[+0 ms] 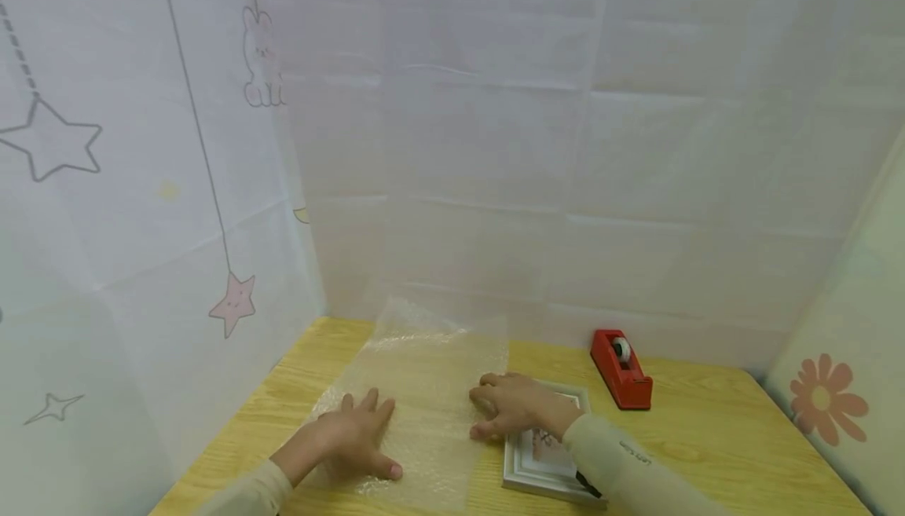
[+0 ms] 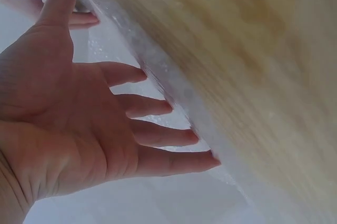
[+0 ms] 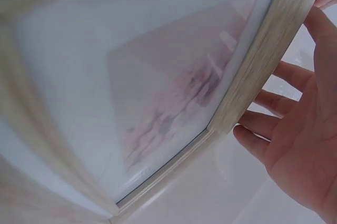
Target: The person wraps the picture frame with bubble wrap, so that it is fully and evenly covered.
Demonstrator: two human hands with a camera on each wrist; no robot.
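Observation:
A clear sheet of bubble wrap [image 1: 431, 414] lies on the wooden table, its far end against the back sheet. My left hand [image 1: 351, 435] rests on its left part with fingers spread; in the left wrist view the fingertips of that hand [image 2: 100, 113] touch the bubble wrap [image 2: 158, 66]. Over the wrap's right edge is my right hand [image 1: 514, 404], fingers slightly bent, its wrist above a picture frame [image 1: 519, 477]. The right wrist view has the frame [image 3: 263, 50] close beside the right hand [image 3: 300, 119]; whether they touch I cannot tell.
A red tape dispenser [image 1: 622, 375] with a roll of tape stands behind and right of the picture frame on the table [image 1: 693, 437]. White sheeting [image 1: 459, 147] hangs behind, with printed stars and a rabbit at the left and a flower at the right.

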